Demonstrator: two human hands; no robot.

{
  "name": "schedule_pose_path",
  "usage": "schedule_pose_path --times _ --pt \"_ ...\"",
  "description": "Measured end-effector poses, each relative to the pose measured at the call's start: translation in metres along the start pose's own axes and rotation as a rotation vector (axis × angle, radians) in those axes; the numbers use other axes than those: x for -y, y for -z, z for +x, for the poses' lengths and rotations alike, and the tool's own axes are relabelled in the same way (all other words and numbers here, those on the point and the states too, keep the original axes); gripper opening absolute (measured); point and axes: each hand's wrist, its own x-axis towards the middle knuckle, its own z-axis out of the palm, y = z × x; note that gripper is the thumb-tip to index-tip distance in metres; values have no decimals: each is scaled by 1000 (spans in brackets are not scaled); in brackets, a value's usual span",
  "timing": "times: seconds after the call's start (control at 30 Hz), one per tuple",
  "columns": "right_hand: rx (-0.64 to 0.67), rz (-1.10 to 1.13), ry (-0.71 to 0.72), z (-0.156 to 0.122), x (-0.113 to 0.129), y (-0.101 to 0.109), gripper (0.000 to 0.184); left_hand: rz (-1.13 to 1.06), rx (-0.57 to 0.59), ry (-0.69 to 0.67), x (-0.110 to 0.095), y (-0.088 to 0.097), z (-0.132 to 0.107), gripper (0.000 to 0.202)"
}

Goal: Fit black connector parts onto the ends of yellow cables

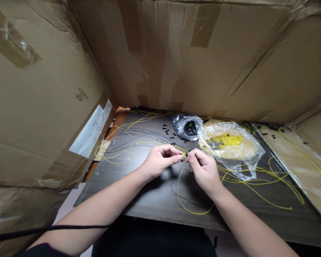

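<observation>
My left hand (163, 160) pinches a small yellow connector piece (184, 155) between thumb and fingertips. Close against it, my right hand (202, 167) is closed with thumb and forefinger together on a tiny dark part, too small to name. From below the fingers a yellow cable (178, 194) loops down toward the table's front edge and back up to the right. More yellow cables lie behind and to both sides of my hands. Small black pieces (172, 137) are scattered just beyond my fingers.
A clear bag of black parts (187, 127) lies at the back, beside a larger open bag of yellow parts (230, 141). Cardboard walls (160, 64) stand behind and left of the dark table (155, 200). A cardboard strip (296, 153) with black bits lies at right.
</observation>
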Motion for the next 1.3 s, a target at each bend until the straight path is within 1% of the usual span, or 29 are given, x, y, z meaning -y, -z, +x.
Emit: schedule_pose_path --times 0.1,0.27,0.33,0.4,0.47,0.57,0.63,0.7,0.8,0.93,1.03,1.1,1.2,1.3 --pt "-30 37 -36 -1 -4 -2 35 -47 -46 14 -1 -1 0 32" --pt "-23 71 -127 1 -13 -4 35 -53 -64 54 2 1 4 32" --pt "-51 21 -134 5 -20 0 34 -51 -115 77 5 6 7 34" --pt "-59 -98 -105 9 -28 5 32 -78 -174 103 8 13 12 35" --pt "-15 -228 -59 13 -35 8 25 -127 -202 129 10 21 16 36" --pt "99 -377 12 15 -43 5 15 -189 -202 168 13 28 20 37" --pt "155 -442 41 15 -47 1 20 -205 -205 188 14 30 21 39" --pt "181 -493 56 16 -49 -2 25 -215 -222 199 14 32 22 40" --pt "196 -544 78 23 -49 -4 24 -255 -278 220 11 36 23 41" --pt "241 -627 132 44 -46 -5 22 -331 -366 193 4 46 27 43" --pt "312 -699 173 64 -45 -13 25 -364 -401 148 1 50 28 44" --pt "365 -755 196 74 -47 -22 26 -370 -400 138 0 50 28 43" --pt "420 -822 221 83 -51 -35 20 -357 -365 127 0 46 26 42" --pt "414 -840 226 84 -53 -42 19 -325 -319 106 1 42 25 42"
